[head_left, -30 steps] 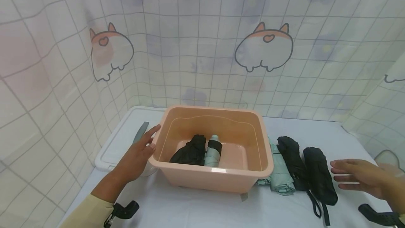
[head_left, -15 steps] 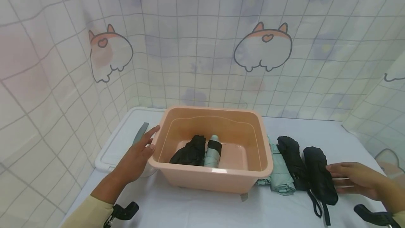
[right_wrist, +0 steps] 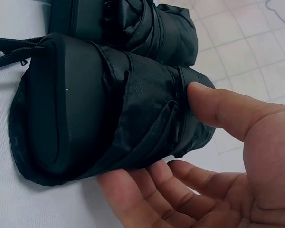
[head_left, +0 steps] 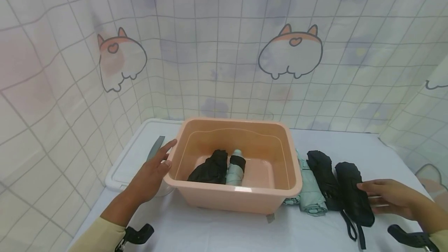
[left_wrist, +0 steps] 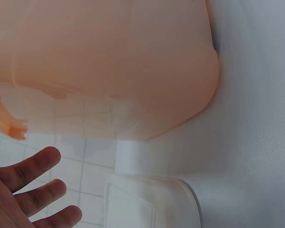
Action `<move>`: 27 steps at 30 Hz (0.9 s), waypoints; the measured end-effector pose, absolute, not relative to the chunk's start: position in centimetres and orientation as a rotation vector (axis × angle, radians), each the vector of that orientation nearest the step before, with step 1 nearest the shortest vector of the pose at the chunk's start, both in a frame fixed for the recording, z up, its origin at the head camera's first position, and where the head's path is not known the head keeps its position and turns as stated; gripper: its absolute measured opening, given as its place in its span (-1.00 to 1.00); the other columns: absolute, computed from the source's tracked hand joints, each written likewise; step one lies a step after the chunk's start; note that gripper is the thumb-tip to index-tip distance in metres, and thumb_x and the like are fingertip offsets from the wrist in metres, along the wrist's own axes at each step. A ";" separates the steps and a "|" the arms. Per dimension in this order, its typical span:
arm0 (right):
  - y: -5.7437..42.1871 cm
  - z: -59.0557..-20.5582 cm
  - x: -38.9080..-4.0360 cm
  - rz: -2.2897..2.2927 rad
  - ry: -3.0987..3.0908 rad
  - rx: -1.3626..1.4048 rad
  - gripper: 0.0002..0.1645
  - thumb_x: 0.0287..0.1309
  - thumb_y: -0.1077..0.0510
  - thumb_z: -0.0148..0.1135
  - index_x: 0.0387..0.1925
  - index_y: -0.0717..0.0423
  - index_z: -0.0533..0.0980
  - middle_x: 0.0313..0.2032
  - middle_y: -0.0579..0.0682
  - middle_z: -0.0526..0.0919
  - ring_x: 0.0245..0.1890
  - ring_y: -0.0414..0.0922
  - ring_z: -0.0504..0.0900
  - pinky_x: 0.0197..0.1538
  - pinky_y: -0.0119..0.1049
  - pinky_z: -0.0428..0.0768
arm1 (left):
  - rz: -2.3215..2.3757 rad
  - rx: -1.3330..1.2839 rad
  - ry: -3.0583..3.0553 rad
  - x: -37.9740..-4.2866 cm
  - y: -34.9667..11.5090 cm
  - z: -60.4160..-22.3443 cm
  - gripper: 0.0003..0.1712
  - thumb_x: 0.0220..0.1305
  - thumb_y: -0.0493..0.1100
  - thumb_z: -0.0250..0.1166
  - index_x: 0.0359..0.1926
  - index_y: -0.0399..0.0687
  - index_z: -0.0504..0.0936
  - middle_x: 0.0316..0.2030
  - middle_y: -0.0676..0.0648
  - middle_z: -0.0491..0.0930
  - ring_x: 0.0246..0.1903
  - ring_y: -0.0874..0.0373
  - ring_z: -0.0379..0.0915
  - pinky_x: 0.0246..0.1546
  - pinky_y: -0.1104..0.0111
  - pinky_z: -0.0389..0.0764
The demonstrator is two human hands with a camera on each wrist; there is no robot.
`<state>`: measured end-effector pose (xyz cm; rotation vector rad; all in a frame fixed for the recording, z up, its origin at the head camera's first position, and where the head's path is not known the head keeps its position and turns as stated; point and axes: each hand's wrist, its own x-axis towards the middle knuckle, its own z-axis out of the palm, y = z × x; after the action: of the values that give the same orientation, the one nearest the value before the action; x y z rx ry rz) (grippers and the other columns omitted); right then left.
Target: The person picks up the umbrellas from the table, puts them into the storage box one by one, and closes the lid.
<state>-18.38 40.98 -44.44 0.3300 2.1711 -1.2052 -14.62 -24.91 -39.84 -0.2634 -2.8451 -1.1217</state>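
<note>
A peach plastic tub [head_left: 224, 196] stands mid-table, holding a black folded umbrella [head_left: 210, 168] and a mint-green folded umbrella [head_left: 234, 175] with a black band. At the tub's left rim my left hand [head_left: 149, 176] rests, its fingers [left_wrist: 40, 164] spread and fairly straight; its thumb is mostly out of the left wrist view. On the right, my right hand [head_left: 393, 199] pinches the outermost black folded umbrella [right_wrist: 137, 104], thumb on top and fingers against its side. That umbrella lies on the table, its wrist strap toward me.
Another black folded umbrella [head_left: 323, 178] lies just left of the pinched one. Mint-green folded umbrellas [head_left: 309, 191] lie between it and the tub, partly hidden by the tub. A white lid [head_left: 122, 166] lies behind my left hand. A patterned curtain [head_left: 217, 49] encloses the table [head_left: 210, 232].
My right hand has moved left onto the outermost black umbrella and its thumb and fingers have closed about it. My left hand and the tub have stayed in place.
</note>
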 end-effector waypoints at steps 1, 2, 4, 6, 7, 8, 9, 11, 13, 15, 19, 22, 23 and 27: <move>40.9 -44.4 -18.4 -1.196 2.174 0.332 0.18 0.40 -0.25 0.21 0.36 0.72 -0.05 0.21 0.68 0.29 0.11 0.43 0.53 0.05 0.11 0.65 | -1.122 -0.264 -2.844 -14.6 -24.9 -39.9 -0.36 0.59 0.29 -0.19 0.61 0.56 -0.01 0.40 -0.29 0.37 0.26 -0.35 0.44 0.04 -0.28 0.54; 40.8 -44.4 -18.4 -1.185 2.177 0.332 0.18 0.39 -0.25 0.21 0.35 0.73 -0.06 0.21 0.68 0.28 0.12 0.45 0.51 0.05 0.12 0.64 | -1.121 -0.264 -2.843 -14.6 -24.9 -39.9 -0.36 0.59 0.29 -0.19 0.60 0.56 -0.01 0.40 -0.29 0.37 0.26 -0.35 0.44 0.04 -0.28 0.53; 40.6 -44.3 -18.5 -1.169 2.182 0.334 0.19 0.39 -0.26 0.21 0.35 0.74 -0.06 0.22 0.69 0.25 0.13 0.47 0.48 0.06 0.13 0.64 | -1.121 -0.267 -2.839 -14.7 -25.0 -40.0 -0.36 0.59 0.28 -0.19 0.60 0.56 -0.01 0.40 -0.28 0.37 0.25 -0.35 0.44 0.04 -0.28 0.54; 40.4 -44.3 -18.6 -1.158 2.185 0.331 0.21 0.38 -0.28 0.22 0.34 0.74 -0.05 0.22 0.69 0.26 0.14 0.47 0.48 0.07 0.13 0.63 | -1.119 -0.271 -2.836 -14.7 -25.0 -40.0 -0.36 0.59 0.28 -0.18 0.60 0.56 -0.01 0.40 -0.28 0.37 0.25 -0.34 0.44 0.04 -0.28 0.54; 40.3 -44.3 -18.7 -1.157 2.186 0.329 0.21 0.38 -0.28 0.21 0.34 0.75 -0.05 0.21 0.68 0.28 0.13 0.46 0.49 0.07 0.13 0.63 | -1.121 -0.272 -2.834 -14.7 -25.0 -40.1 -0.36 0.59 0.28 -0.18 0.60 0.56 -0.01 0.40 -0.27 0.37 0.25 -0.34 0.44 0.04 -0.28 0.54; 40.3 -44.3 -18.7 -1.158 2.186 0.328 0.20 0.38 -0.28 0.21 0.34 0.75 -0.04 0.20 0.68 0.29 0.13 0.45 0.50 0.06 0.13 0.64 | -1.120 -0.274 -2.833 -14.7 -25.0 -40.1 -0.36 0.59 0.28 -0.18 0.60 0.56 -0.01 0.40 -0.27 0.37 0.25 -0.34 0.44 0.04 -0.27 0.54; 40.2 -44.3 -18.7 -1.159 2.186 0.325 0.20 0.39 -0.27 0.21 0.33 0.75 -0.04 0.20 0.67 0.30 0.12 0.44 0.51 0.06 0.13 0.64 | -1.120 -0.274 -2.832 -14.7 -25.0 -40.1 -0.36 0.59 0.28 -0.18 0.60 0.56 0.00 0.41 -0.27 0.37 0.26 -0.34 0.44 0.04 -0.27 0.54; 40.1 -44.4 -18.8 -1.163 2.187 0.318 0.19 0.39 -0.27 0.20 0.33 0.75 -0.04 0.18 0.66 0.33 0.10 0.42 0.53 0.06 0.13 0.64 | -1.120 -0.272 -2.832 -14.7 -25.0 -40.1 -0.36 0.59 0.28 -0.19 0.60 0.56 0.00 0.40 -0.26 0.37 0.26 -0.33 0.44 0.05 -0.27 0.54; 40.0 -44.4 -18.9 -1.163 2.186 0.318 0.19 0.40 -0.27 0.19 0.33 0.75 -0.04 0.17 0.65 0.35 0.09 0.41 0.54 0.05 0.13 0.64 | -1.122 -0.271 -2.832 -14.7 -25.0 -40.1 -0.36 0.59 0.27 -0.19 0.60 0.56 0.00 0.41 -0.26 0.37 0.26 -0.33 0.44 0.05 -0.28 0.53; 39.9 -44.3 -18.9 -1.168 2.182 0.313 0.19 0.41 -0.27 0.18 0.34 0.75 -0.06 0.17 0.65 0.35 0.10 0.42 0.53 0.06 0.15 0.63 | -1.125 -0.271 -2.830 -14.7 -25.0 -40.1 -0.36 0.60 0.27 -0.18 0.60 0.55 0.00 0.41 -0.27 0.37 0.26 -0.33 0.44 0.06 -0.28 0.53; 39.8 -44.3 -19.0 -1.185 2.165 0.310 0.17 0.42 -0.26 0.16 0.34 0.74 -0.07 0.17 0.63 0.38 0.11 0.42 0.53 0.07 0.17 0.62 | -1.118 -0.275 -2.829 -14.7 -25.0 -40.1 -0.36 0.60 0.27 -0.19 0.61 0.55 0.00 0.41 -0.26 0.36 0.27 -0.33 0.43 0.06 -0.27 0.53; 39.7 -44.2 -19.0 -1.194 2.155 0.308 0.16 0.43 -0.25 0.16 0.34 0.75 -0.05 0.18 0.63 0.38 0.11 0.40 0.54 0.09 0.18 0.61 | -1.110 -0.277 -2.833 -14.8 -25.0 -40.1 -0.36 0.60 0.27 -0.19 0.61 0.55 -0.01 0.43 -0.25 0.35 0.28 -0.33 0.41 0.06 -0.27 0.53; 39.6 -44.2 -19.0 -1.195 2.154 0.308 0.15 0.43 -0.24 0.17 0.34 0.75 -0.05 0.18 0.63 0.38 0.11 0.40 0.55 0.09 0.18 0.60 | -1.110 -0.278 -2.834 -14.8 -25.0 -40.1 -0.36 0.59 0.27 -0.19 0.61 0.55 -0.01 0.42 -0.24 0.35 0.28 -0.33 0.41 0.06 -0.27 0.53; 39.5 -44.1 -19.1 -1.189 2.158 0.293 0.15 0.42 -0.23 0.18 0.33 0.76 -0.04 0.21 0.66 0.33 0.14 0.44 0.52 0.10 0.17 0.60 | -1.117 -0.283 -2.832 -14.8 -25.0 -40.0 -0.36 0.59 0.27 -0.19 0.61 0.54 0.00 0.42 -0.24 0.37 0.27 -0.33 0.42 0.06 -0.27 0.53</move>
<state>-19.07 39.53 -44.06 0.2929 2.1576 -1.1888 -14.80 -25.00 -40.05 -0.2832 -2.8317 -1.1170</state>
